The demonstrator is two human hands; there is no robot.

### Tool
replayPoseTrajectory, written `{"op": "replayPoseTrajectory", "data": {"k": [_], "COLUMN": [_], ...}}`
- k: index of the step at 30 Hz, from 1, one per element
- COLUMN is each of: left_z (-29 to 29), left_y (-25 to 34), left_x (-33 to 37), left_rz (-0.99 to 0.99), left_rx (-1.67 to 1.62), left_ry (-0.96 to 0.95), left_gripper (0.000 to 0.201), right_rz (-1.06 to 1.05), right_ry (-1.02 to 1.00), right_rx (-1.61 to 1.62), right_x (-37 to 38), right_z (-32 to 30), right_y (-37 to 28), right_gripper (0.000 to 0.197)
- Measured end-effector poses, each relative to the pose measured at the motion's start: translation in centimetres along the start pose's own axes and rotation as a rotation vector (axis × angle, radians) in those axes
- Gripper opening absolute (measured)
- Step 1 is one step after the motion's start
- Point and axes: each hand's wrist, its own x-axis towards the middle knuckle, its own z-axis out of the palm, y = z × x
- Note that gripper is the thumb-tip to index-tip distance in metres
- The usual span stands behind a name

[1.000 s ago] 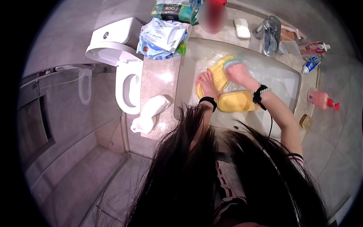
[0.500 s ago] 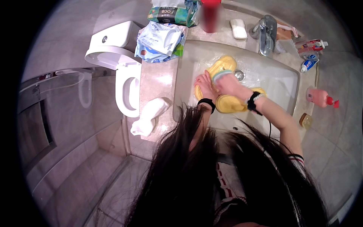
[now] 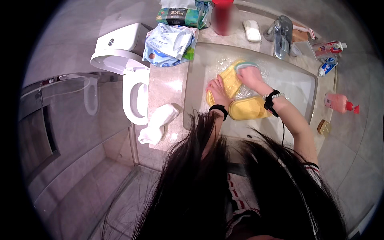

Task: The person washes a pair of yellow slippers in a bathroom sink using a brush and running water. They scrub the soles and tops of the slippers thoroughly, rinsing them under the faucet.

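Right grip (image 3: 250,77) closed around brush (image 3: 245,64)

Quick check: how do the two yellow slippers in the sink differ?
The farther slipper shows a textured face; the nearer slipper looks smoother on its visible face. The farther slipper slants away from the person, while the nearer slipper lies crosswise. The left hand rests on the farther slipper; the nearer slipper is beside its wrist. Both are yellow and lie in the sink.
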Motion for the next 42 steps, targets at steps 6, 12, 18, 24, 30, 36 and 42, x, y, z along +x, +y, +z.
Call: {"op": "replayPoseTrajectory", "data": {"k": [6,12,18,24,30,36,42], "left_z": [1.7,0.6,0.3,-0.2,0.2,1.0,0.0], "left_y": [0.6,0.4,0.2,0.1,-0.1,0.5,0.0], "left_x": [0.7,0.5,0.2,0.5,0.5,0.7,0.3], "left_rz": [-0.056,-0.012,-0.016,0.011,0.009,-0.042,-0.029], "left_rx": [0.068,-0.002,0.019,-0.037,0.006,0.039,0.032], "left_ry": [0.082,0.004,-0.004,-0.022,-0.022,0.033,0.044], "left_gripper": [0.125,0.126,0.126,0.125,0.124,0.122,0.120], "right_rz": [-0.341,-0.013,-0.314,-0.107,-0.098,-0.353,-0.113], "right_ry": [-0.110,-0.056,-0.127,-0.145,-0.124,-0.135,-0.104], "right_rx": [-0.031,-0.067,-0.078,-0.134,-0.012,-0.222,-0.114], "right_x": [-2.0,0.0,-1.9,-1.2,-0.5,-1.1,2.0], "right_z": [0.7,-0.1,0.0,1.4,-0.6,1.1,0.5], "right_y": [-4.2,0.7,-1.9,-1.3,-0.9,-3.3,1.3], "right_gripper": [0.017,0.026,0.021,0.024,0.024,0.019,0.019]}}
